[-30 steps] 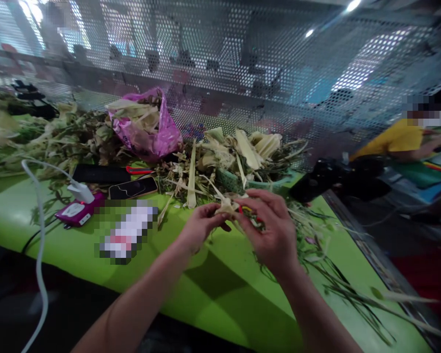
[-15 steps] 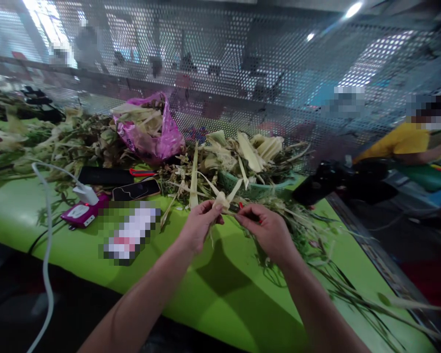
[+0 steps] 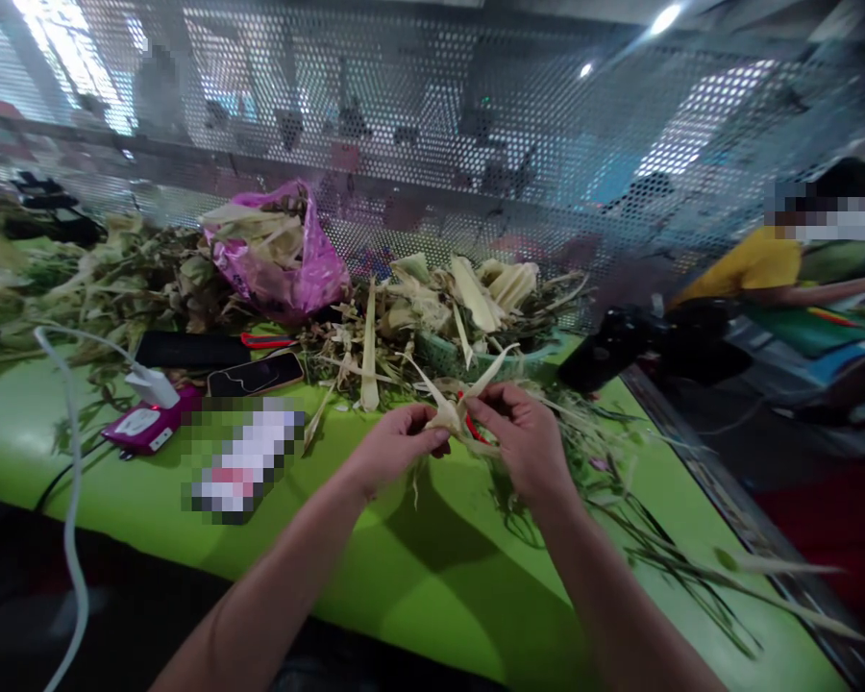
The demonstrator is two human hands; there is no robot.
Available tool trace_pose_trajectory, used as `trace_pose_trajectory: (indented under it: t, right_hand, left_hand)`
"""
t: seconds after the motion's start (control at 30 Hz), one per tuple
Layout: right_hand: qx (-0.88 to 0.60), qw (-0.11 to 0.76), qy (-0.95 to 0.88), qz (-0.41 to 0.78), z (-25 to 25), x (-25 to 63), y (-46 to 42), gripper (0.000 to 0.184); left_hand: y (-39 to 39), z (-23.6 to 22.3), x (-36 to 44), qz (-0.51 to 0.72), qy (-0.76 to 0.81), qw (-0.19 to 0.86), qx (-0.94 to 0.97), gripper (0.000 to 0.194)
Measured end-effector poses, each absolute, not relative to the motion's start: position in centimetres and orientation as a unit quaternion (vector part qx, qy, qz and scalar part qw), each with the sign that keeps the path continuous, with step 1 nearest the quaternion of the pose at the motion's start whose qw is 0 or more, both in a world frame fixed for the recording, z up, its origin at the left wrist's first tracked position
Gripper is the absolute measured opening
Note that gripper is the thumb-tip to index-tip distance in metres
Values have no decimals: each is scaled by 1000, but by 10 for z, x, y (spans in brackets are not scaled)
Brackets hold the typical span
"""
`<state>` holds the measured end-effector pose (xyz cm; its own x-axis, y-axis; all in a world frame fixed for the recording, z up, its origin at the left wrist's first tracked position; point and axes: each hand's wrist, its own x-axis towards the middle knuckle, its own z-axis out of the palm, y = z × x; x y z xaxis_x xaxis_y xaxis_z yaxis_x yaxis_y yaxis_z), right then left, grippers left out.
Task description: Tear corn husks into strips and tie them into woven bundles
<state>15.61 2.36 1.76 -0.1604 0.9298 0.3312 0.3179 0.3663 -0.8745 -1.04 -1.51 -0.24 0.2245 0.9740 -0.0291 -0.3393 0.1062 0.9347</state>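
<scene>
Between my hands, above the green table, is a pale dried corn husk twisted into a small knot with strips sticking out. My left hand pinches the knot between thumb and fingers. The fingers of my right hand are closed on one of the husk strips, to the right of the knot. A red-handled tool shows just behind the husk by my right fingers; most of it is hidden. A flat husk strip stands out among dry scraps beyond my left hand.
Behind my hands sits a green basket heaped with husks. A pink plastic bag of husks stands back left. Phones, a purple power strip and a white cable lie left. A black camera and long stems lie right; a person in yellow sits beyond.
My right hand has moved up from the knot's side to an upper husk strip. My left hand still holds the knot. The whole view has shifted slightly.
</scene>
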Motion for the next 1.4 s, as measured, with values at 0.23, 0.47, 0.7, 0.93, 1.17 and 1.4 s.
trace_pose_trajectory:
  t: [0.23,0.47,0.7,0.93,1.17,1.4]
  right_hand:
    - [-390,489,-781,3,32,147,3,10]
    - [-343,327,-879,43,4,119,-9,6]
    - [-398,247,-877,-108,-5,120,-5,16]
    - [-374,269,-867,-188,-4,122,-4,11]
    - [-324,255,-897,-162,0,120,-8,11]
    - [-253,206,-943,-63,4,118,-13,8]
  left_hand:
    - [-9,-16,-13,621,334,634,318,28]
    - [-11,-11,-9,657,335,629,248,32]
    - [-11,-10,-9,636,389,624,235,33]
    - [-7,-9,-8,633,391,618,254,30]
    - [-7,-5,-17,629,424,558,336,15]
    - [-9,-1,-22,620,447,547,342,22]
